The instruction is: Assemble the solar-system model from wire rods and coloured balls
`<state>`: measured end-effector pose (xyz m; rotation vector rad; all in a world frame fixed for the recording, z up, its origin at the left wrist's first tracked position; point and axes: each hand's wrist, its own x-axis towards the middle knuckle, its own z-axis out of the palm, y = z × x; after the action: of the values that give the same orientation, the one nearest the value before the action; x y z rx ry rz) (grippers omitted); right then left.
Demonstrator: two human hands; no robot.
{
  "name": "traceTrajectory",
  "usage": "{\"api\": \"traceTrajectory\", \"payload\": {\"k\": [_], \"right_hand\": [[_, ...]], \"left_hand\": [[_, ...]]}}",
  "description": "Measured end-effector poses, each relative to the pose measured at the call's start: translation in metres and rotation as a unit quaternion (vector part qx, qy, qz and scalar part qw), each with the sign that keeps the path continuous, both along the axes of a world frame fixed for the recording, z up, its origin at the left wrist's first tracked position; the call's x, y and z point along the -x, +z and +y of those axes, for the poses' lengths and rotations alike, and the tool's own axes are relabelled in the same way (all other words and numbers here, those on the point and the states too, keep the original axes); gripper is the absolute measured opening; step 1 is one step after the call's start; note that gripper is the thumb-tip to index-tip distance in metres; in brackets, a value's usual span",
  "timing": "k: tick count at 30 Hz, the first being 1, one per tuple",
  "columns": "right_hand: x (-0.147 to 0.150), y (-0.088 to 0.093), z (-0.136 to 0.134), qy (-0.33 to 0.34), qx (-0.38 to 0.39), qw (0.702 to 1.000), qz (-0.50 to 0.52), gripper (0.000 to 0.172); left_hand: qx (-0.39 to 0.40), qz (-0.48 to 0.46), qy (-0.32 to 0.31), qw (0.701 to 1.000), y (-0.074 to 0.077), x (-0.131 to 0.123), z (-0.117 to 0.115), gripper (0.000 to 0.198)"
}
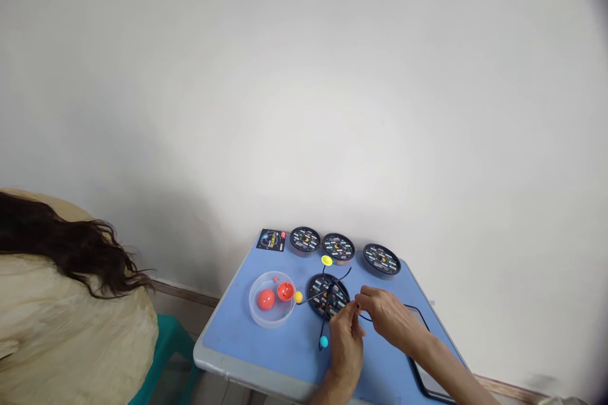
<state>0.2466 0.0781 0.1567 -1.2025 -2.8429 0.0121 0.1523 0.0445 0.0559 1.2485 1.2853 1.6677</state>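
Wire arms over the black disc look light, springy — best pinched near the hub; left hand and right hand sit narrow beside it, grip unclear.

Hands hide btm-right of black disc; its labels too small to read, grip unclear.

Person in beige, teal chair, likely plastic
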Motion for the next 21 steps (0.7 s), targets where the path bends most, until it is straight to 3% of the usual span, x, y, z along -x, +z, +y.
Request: {"api": "traceTrajectory", "payload": {"k": [7, 13, 17, 21], "right_hand": [[0.002, -0.003, -0.004, -0.003, -0.013, 1.0, -0.01, 0.039], [-0.003, -0.012, -0.004, 0.089, -0.089, 0.992, -0.007, 0.037], [-0.005, -0.01, -0.002, 0.034, -0.004, 0.997, 0.075, 0.035], [-0.004, -0.007, 0.003, -0.005, 0.101, 0.977, 0.188, 0.031]], "left_hand": [[0.003, -0.007, 0.006, 1.0, -0.003, -0.003, 0.002, 0.031], [-0.001, 0.0, 0.019, 1.0, -0.003, -0.003, 0.0, 0.033], [-0.002, 0.001, 0.014, 1.0, -0.003, -0.002, -0.002, 0.031], [0.004, -0.001, 0.004, 1.0, 0.0, -0.001, -0.004, 0.034]]}}
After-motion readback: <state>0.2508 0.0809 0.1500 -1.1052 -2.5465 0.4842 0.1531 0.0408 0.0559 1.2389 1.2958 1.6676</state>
